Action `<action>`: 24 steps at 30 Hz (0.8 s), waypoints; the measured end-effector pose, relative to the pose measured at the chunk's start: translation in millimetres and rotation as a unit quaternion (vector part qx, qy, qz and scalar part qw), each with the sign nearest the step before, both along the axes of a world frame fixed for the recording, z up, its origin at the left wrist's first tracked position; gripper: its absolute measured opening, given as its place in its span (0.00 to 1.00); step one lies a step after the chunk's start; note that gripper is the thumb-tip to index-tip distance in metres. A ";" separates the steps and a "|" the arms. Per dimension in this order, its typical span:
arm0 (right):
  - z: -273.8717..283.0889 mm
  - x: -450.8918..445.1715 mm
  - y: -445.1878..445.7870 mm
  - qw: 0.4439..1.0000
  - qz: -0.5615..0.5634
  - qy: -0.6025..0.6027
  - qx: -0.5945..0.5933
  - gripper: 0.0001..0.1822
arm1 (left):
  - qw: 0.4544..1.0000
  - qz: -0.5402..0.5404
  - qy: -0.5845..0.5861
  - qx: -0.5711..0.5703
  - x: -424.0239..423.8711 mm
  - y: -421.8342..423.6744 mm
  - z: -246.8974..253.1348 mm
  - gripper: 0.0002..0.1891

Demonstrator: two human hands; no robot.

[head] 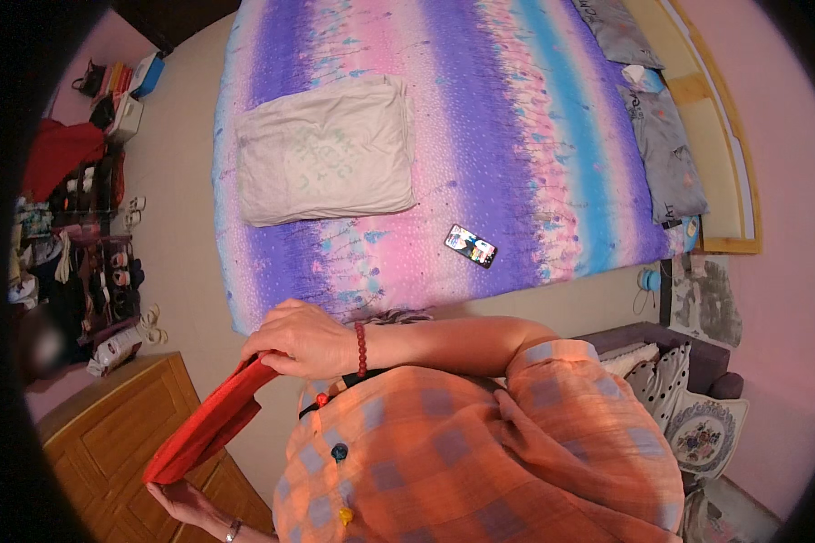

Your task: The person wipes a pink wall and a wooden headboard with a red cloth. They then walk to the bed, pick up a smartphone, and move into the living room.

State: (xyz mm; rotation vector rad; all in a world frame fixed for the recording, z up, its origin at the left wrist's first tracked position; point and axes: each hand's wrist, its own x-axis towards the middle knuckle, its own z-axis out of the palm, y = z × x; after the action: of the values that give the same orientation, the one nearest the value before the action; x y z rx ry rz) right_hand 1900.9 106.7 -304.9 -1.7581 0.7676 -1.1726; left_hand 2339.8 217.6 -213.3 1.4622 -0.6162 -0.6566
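Observation:
A folded red cloth point(207, 421) slants between my two hands at the lower left, in front of a wooden cabinet. My right hand point(299, 339), with a red bead bracelet point(360, 349) at the wrist, reaches across my body and grips the cloth's upper end. At its lower end, my left hand point(180, 501) holds the cloth from beneath; a metal band point(233, 529) circles that wrist, and some fingers are hidden. Beyond them, a folded pale fabric piece point(326, 153) with faint printing lies on the striped bed point(462, 136). A phone point(471, 246) with its screen lit rests nearer me.
The wooden cabinet point(115, 434) stands at the lower left. Shoe racks point(105, 285) line the left wall. Grey pillows point(665, 153) lie at the bed's right end. A dark sofa point(642, 332) with several cushions stands at the lower right.

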 end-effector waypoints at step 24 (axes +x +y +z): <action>32.7 137.2 91.0 0.937 0.175 -0.039 0.300 0.11 | 0.983 -0.106 0.088 -0.125 173.2 128.1 -22.0 0.17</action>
State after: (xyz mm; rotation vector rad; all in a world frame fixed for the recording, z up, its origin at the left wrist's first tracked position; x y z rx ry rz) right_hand 2038.1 197.7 -272.2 -1.2583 0.6427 -0.6661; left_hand 2513.0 345.7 -235.2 1.1016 -0.6958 -0.8337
